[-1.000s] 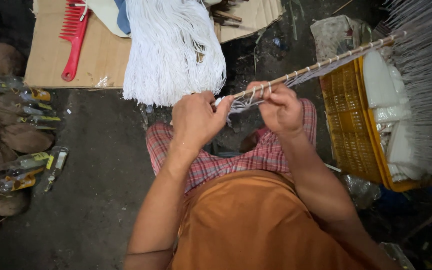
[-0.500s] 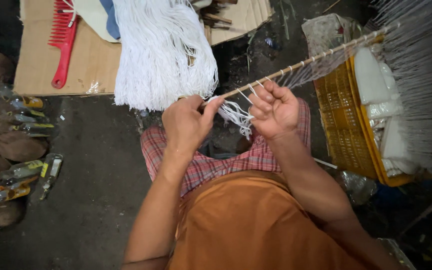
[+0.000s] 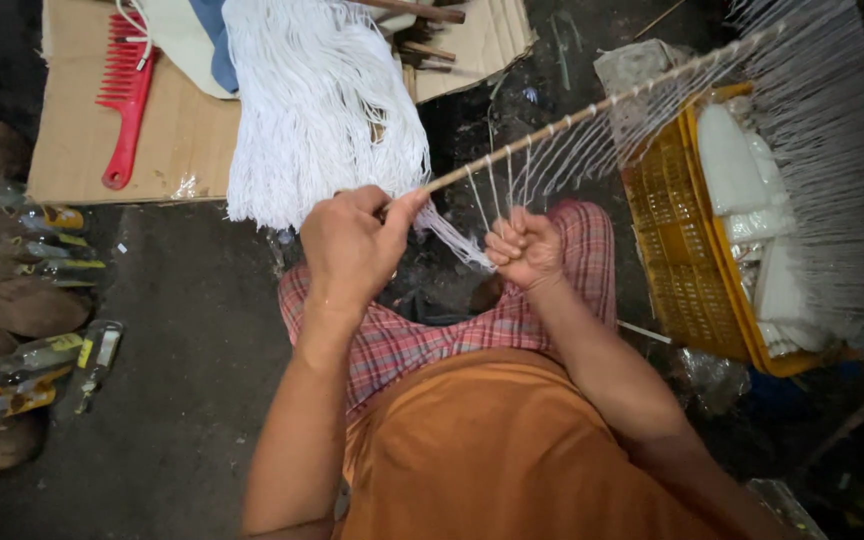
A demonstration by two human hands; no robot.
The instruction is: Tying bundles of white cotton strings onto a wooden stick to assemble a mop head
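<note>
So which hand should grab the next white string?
Probably the right hand: it is fisted on the white strings hanging from the stick, right beside the loose bunch. The left hand is busy gripping the stick's end.

One head-worn camera looks steeply down from close above the seated person's lap and dark ground. Its top edge reaches the flat brown cardboard sheet [image 3: 82, 140]; its right side takes in the yellow plastic mesh basket [image 3: 677, 270].

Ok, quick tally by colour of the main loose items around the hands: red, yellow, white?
Red: 1, the comb
Yellow: 1, the crate
White: 1, the bundle of string
Total: 3
The left hand holds the stick; the right hand pulls strands.
</note>
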